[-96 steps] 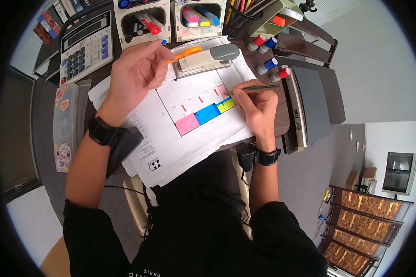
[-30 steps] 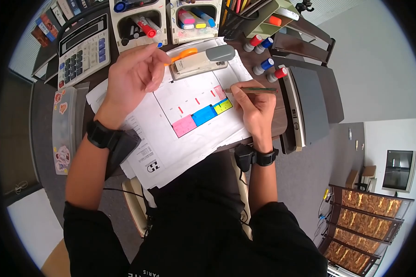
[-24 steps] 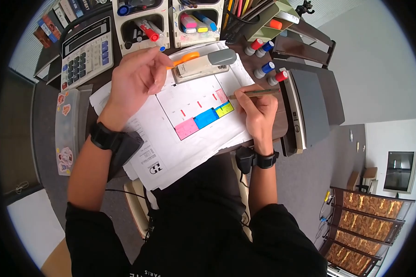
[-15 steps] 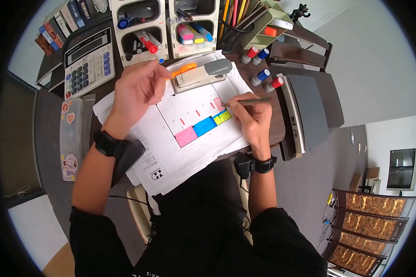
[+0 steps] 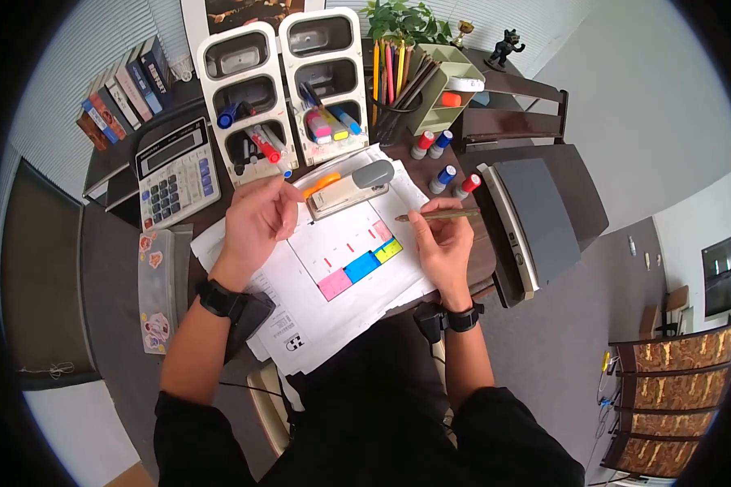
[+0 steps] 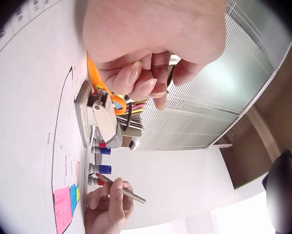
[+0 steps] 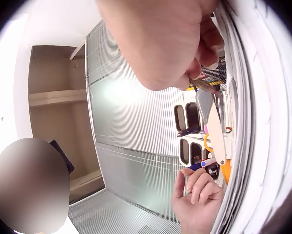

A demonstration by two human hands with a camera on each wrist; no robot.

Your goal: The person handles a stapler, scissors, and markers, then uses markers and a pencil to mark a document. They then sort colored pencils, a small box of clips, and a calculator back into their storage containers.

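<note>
My right hand [image 5: 448, 249] pinches a slim dark pencil [image 5: 439, 215], red at one end in the left wrist view, between thumb and fingers over the sheet's right side. Beneath lies a stack of printed paper [image 5: 349, 316]. Its top sheet bears an outlined drawing with pink [image 5: 333, 284], blue [image 5: 362, 265] and yellow [image 5: 388, 249] blocks, short red marks and a lighter pinkish patch [image 5: 382, 230]. My left hand [image 5: 256, 223], fingers loosely curled and holding nothing, is over the sheet's left part, near a stapler [image 5: 349, 191] and an orange-handled tool [image 5: 323, 184].
White organizers [image 5: 244, 97] with markers and highlighters stand at the back, beside a pencil cup [image 5: 394, 122]. Several red- and blue-capped bottles [image 5: 443, 180] stand right of the paper, near a grey-topped machine [image 5: 536, 219]. A calculator [image 5: 175, 178] and stickered clear box [image 5: 154, 284] are at left.
The head view has tilted up, showing more of the organizers and plant. The right hand's pencil tip has shifted off the pinkish patch, toward the stapler side. The left hand keeps its pose.
</note>
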